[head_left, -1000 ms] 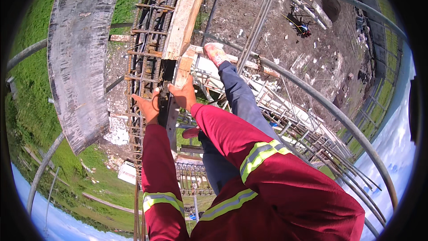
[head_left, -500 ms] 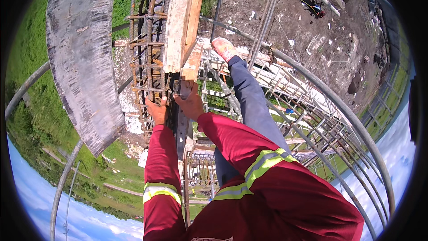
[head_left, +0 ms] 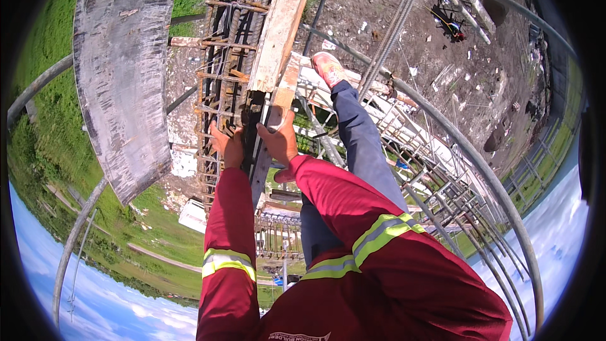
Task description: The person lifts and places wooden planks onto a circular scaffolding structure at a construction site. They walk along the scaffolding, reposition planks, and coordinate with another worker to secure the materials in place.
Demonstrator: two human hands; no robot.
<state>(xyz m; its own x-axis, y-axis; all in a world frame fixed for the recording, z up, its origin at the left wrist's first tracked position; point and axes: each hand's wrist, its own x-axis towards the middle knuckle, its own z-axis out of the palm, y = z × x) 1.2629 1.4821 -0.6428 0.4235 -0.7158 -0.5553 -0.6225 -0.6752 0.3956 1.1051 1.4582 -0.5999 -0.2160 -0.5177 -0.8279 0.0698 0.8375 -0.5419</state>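
Wooden board [head_left: 288, 82] grasped by fingers of right hand [head_left: 279, 142]; left hand [head_left: 230, 150], at nine o'clock, beside rusty bars [head_left: 230, 44], grip undeterminable.

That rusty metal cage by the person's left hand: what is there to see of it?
The cage is long and open, built of steel-looking bars crossed at intervals by thinner rods, all rusty brown. It runs from the picture's top edge down past the left hand, just left of a pale timber. The hand lies over its right part; whether it grips a bar is unclear.
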